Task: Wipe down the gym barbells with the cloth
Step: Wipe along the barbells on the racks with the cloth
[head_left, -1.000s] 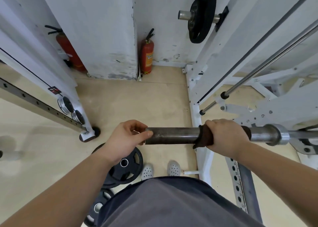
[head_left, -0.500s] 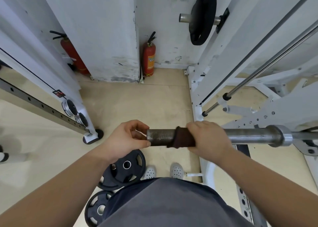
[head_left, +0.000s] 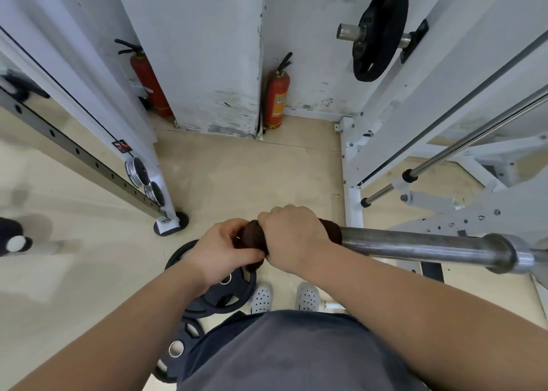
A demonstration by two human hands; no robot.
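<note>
A steel barbell (head_left: 421, 244) runs in from the right at waist height, its sleeve dull and its collar shiny. A dark brown cloth (head_left: 252, 236) is wrapped over the sleeve's free left end. My right hand (head_left: 292, 238) is closed around the cloth and the bar under it. My left hand (head_left: 222, 249) presses against the cloth-covered tip, its fingers curled on the cloth, and hides the end of the bar.
Black weight plates (head_left: 219, 290) lie on the floor under my left arm. A white rack frame (head_left: 353, 201) stands to the right, with a plate (head_left: 379, 31) on a peg above. A cable machine base (head_left: 169, 224) is at the left. Two red fire extinguishers (head_left: 277, 97) stand by the wall.
My right hand has slid the cloth leftward along the sleeve, from near the collar to the bar's free end, where it now meets my left hand. The left hand stayed at the tip.
</note>
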